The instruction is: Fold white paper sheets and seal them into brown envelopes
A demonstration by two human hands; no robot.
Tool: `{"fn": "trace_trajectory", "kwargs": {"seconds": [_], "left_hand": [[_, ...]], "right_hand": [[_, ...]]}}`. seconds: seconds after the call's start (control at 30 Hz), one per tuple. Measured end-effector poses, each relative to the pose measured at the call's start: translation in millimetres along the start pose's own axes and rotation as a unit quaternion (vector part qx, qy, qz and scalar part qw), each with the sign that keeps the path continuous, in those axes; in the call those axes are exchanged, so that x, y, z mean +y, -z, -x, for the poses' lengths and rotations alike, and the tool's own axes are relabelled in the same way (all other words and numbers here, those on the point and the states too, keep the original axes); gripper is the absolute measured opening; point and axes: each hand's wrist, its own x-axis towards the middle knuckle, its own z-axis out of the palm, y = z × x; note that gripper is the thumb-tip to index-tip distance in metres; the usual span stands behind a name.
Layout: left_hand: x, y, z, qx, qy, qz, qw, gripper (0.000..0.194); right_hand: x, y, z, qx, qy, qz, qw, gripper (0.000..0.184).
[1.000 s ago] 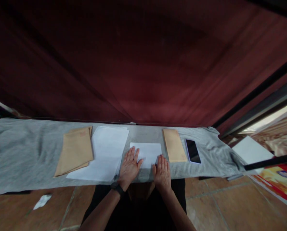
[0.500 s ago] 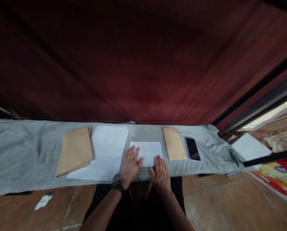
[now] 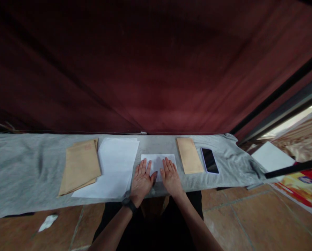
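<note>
A white sheet of paper (image 3: 158, 159), apparently folded small, lies on the grey cloth in front of me. My left hand (image 3: 142, 179) rests flat on its left part, fingers stretched out and thumb apart. Flat on the right part of the same paper is my right hand (image 3: 171, 176), its fingers extended. Left of my hands is a stack of larger white sheets (image 3: 118, 164), partly under several brown envelopes (image 3: 81, 165). To the right lies another brown envelope stack (image 3: 189, 156), long and narrow.
A phone (image 3: 210, 161) lies right of the narrow envelopes. The grey cloth (image 3: 27, 167) covers the long table, with a dark red curtain (image 3: 156, 87) behind it. A white panel (image 3: 272, 157) and a colourful printed box (image 3: 302, 191) are at the far right. Crumpled tissue (image 3: 48, 222) lies on the tiled floor.
My right hand has slid up and slightly left, further onto the folded paper. My left hand stays nearly in place.
</note>
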Motion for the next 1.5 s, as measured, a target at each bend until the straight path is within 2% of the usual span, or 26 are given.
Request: {"fn": "trace_trajectory", "kwargs": {"seconds": [0.1,0.17,0.33,0.5,0.6,0.73,0.83,0.93,1.07,1.2,1.5], "left_hand": [[-1.1,-1.3,0.3,0.005,-0.002,-0.005,1.000,0.064],[-1.3,-1.0,0.4,0.006,-0.002,-0.009,1.000,0.063],[-0.1,1.0,-0.1,0.000,0.005,0.000,1.000,0.064],[-2.2,2.0,1.2,-0.014,0.005,-0.001,1.000,0.065],[-1.0,2.0,0.1,-0.016,0.011,-0.008,1.000,0.060],[14.6,-4.6,-13.3,0.003,0.018,0.009,1.000,0.054],[31.2,-15.1,-30.7,-0.001,-0.032,0.055,0.998,0.056],[38.7,-23.9,-44.0,-0.014,-0.053,0.066,0.996,0.059],[30.7,-26.7,-46.2,-0.024,-0.055,0.041,0.997,0.060],[17.5,-24.7,-39.3,-0.017,-0.029,0.022,0.999,0.060],[1.7,-13.7,-27.9,-0.007,0.000,-0.004,1.000,0.060]], "right_hand": [[-4.7,-11.2,-25.8,-0.025,0.004,-0.012,1.000,0.050],[-2.0,-19.6,-31.7,-0.027,0.008,-0.006,1.000,0.049],[12.1,-33.0,-23.7,0.014,0.009,0.038,0.999,0.053],[16.9,-33.6,-17.5,0.034,-0.012,0.059,0.998,0.057],[15.7,-32.7,-17.6,0.036,-0.015,0.060,0.997,0.057],[15.8,-32.4,-17.3,0.024,-0.017,0.058,0.998,0.058],[17.7,-32.9,-16.1,0.008,-0.014,0.057,0.998,0.056],[18.7,-33.5,-15.5,0.002,-0.012,0.057,0.998,0.059],[17.2,-34.0,-16.3,0.011,-0.021,0.056,0.998,0.056],[15.3,-34.7,-16.8,0.029,-0.031,0.048,0.998,0.054],[13.9,-37.6,-16.9,0.058,-0.036,0.047,0.997,0.055]]}}
